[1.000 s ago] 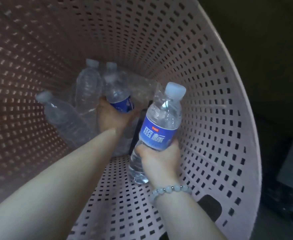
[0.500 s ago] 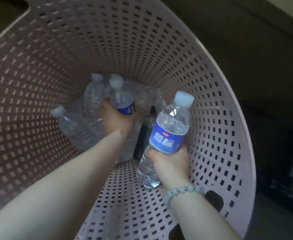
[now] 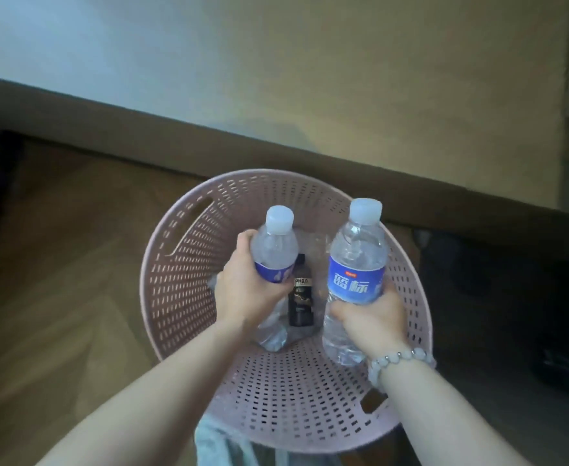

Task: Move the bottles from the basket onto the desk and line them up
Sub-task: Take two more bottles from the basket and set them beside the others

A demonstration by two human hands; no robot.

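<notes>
A round pink perforated basket (image 3: 175,280) stands on the floor below me. My left hand (image 3: 246,292) grips a clear water bottle (image 3: 274,250) with a blue label, held upright over the basket. My right hand (image 3: 368,319) grips a second, larger-looking water bottle (image 3: 357,264) with a blue label and white cap, also upright above the basket. A dark bottle (image 3: 300,294) lies at the basket's bottom between my hands, with more clear bottles partly hidden around it.
A pale desk top (image 3: 310,68) with a dark front edge runs across the view above the basket. Wood floor (image 3: 57,280) lies to the left. Dark, unclear objects sit at the right. Light cloth (image 3: 219,445) shows below the basket.
Both hands have lifted their bottles up from deep inside the basket to above it. The view has pulled back, so the desk and floor now show.
</notes>
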